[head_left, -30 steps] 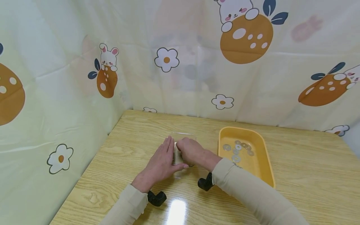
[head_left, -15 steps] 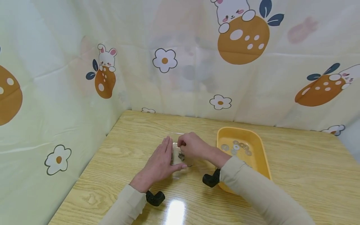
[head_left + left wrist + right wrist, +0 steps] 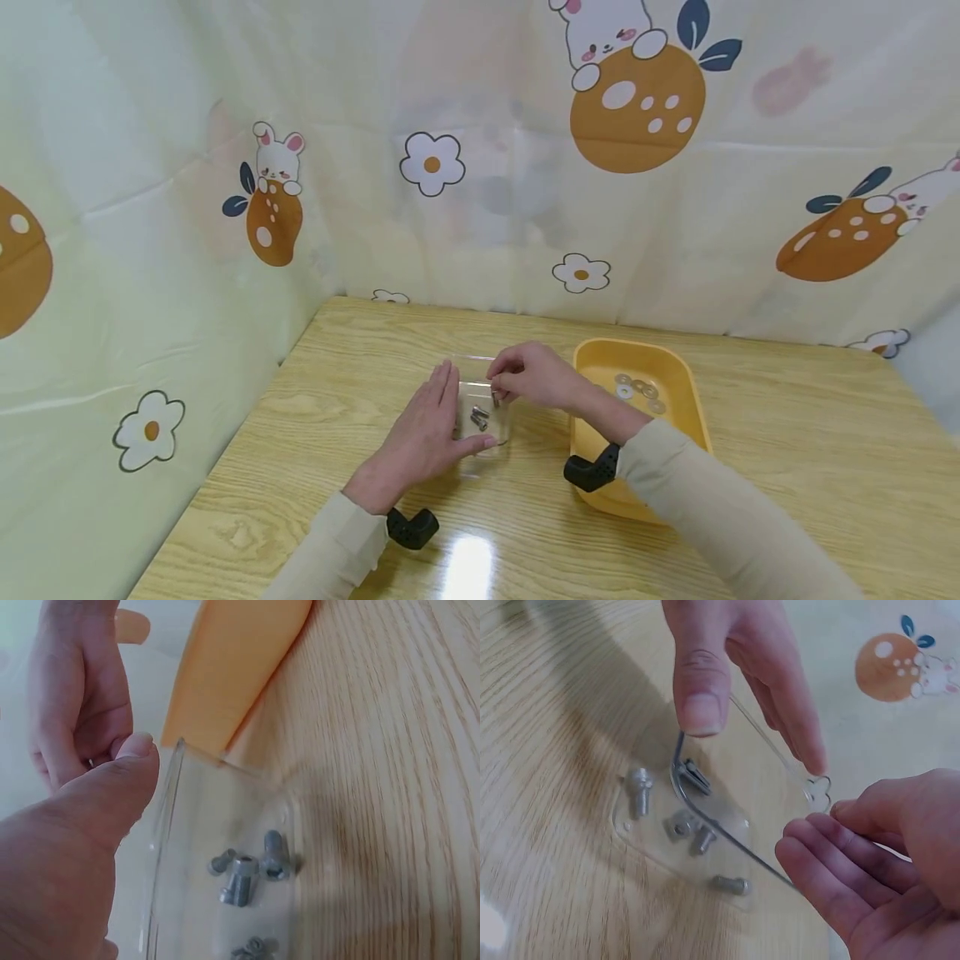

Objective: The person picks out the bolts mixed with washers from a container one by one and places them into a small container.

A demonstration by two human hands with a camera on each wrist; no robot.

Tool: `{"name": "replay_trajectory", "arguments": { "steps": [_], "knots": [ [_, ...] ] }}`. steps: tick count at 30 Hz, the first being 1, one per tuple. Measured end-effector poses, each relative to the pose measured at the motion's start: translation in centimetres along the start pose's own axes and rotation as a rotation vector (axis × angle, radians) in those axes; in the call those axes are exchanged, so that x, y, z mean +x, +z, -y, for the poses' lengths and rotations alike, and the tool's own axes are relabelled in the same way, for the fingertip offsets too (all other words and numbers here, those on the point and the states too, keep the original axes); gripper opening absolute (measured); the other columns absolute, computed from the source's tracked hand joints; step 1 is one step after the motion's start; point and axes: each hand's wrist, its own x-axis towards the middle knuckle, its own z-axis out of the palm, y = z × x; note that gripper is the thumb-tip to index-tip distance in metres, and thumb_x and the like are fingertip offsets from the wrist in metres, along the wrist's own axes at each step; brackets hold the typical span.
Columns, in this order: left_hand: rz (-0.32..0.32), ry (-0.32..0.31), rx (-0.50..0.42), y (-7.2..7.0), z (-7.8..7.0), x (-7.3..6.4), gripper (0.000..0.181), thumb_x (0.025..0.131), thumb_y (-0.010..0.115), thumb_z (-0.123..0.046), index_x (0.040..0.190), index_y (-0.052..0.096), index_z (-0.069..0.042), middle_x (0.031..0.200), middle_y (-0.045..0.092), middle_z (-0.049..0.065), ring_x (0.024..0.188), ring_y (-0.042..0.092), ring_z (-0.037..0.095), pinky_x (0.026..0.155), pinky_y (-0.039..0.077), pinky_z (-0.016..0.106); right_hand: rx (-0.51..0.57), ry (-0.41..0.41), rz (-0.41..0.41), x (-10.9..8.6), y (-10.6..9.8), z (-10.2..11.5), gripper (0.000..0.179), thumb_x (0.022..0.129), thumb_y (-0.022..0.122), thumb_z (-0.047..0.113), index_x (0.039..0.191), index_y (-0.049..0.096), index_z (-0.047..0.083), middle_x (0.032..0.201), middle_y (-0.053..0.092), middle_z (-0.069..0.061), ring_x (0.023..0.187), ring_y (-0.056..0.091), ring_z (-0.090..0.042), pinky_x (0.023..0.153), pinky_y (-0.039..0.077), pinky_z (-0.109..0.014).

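A clear plastic box (image 3: 503,427) sits on the table in the head view, several metal bolts (image 3: 479,413) lying inside. My left hand (image 3: 420,442) rests along the box's left side with straight fingers, its thumb across the near edge. At the far right corner is my right hand (image 3: 536,377), its fingers loosely bent at the rim. In the right wrist view the thumb and index fingertips of that hand (image 3: 877,862) come close together, and no object shows between them. One bolt (image 3: 731,885) lies in the box near those fingers.
To the right stands a yellow tray (image 3: 696,404) with several flat washers (image 3: 625,390); the right forearm passes over part of it. A patterned curtain (image 3: 495,167) hangs behind and left of the wooden table (image 3: 787,400). Black wrist cameras (image 3: 412,529) sit at both wrists.
My right hand has drawn from over the middle of the box to its far right corner, its fist loosening. Bolts inside have come into sight. The left hand has stayed put.
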Motion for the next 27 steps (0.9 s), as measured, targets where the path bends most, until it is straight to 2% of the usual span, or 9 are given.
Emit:
{"name": "replay_trajectory", "arguments": {
  "steps": [4,11,14,21,27],
  "knots": [
    [0.008,0.017,0.013,-0.2,-0.6,0.2,0.113,0.087,0.057,-0.070,0.157,0.009,0.004,0.166,0.006,0.021,0.154,0.011,0.032,0.124,0.021,0.046,0.096,0.017,-0.007,-0.8,-0.8,-0.5,0.015,0.099,0.058,0.006,0.106,0.068,-0.003,0.099,0.071,-0.022,0.091,0.071,-0.032,0.086,0.060,-0.045],
    [0.029,0.043,0.023,-0.3,-1.8,0.5,0.113,0.087,0.058,-0.069,0.158,0.006,0.003,0.166,0.006,0.021,0.155,0.010,0.032,0.124,0.020,0.046,0.189,0.050,0.010,-2.3,-2.4,-1.4,0.020,0.099,0.058,0.009,0.112,0.065,-0.005,0.102,0.070,-0.019,0.092,0.071,-0.027,0.090,0.058,-0.045],
    [0.039,0.055,0.026,-0.2,-2.3,0.6,0.114,0.087,0.058,-0.069,0.158,0.005,0.002,0.166,0.005,0.020,0.155,0.009,0.031,0.124,0.021,0.046,0.206,0.055,0.010,-3.0,-3.1,-1.8,0.022,0.099,0.058,0.010,0.114,0.065,-0.005,0.103,0.070,-0.017,0.090,0.071,-0.021,0.089,0.059,-0.044],
    [0.051,0.095,0.021,0.0,-3.6,0.8,0.115,0.086,0.058,-0.070,0.158,0.005,0.003,0.166,0.004,0.019,0.155,0.009,0.030,0.124,0.021,0.046,0.228,0.059,-0.002,-5.0,-4.9,-3.1,0.025,0.099,0.059,0.011,0.116,0.063,-0.007,0.103,0.070,-0.014,0.093,0.071,-0.024,0.088,0.060,-0.041],
    [0.062,0.132,-0.008,0.3,-5.0,1.0,0.114,0.086,0.061,-0.068,0.158,0.008,0.002,0.167,0.006,0.019,0.155,0.010,0.030,0.124,0.021,0.044,0.268,0.066,-0.021,-6.7,-6.2,-4.4,0.027,0.099,0.058,0.009,0.116,0.061,-0.011,0.100,0.070,-0.014,0.092,0.071,-0.025,0.088,0.059,-0.043]
  ]
}}
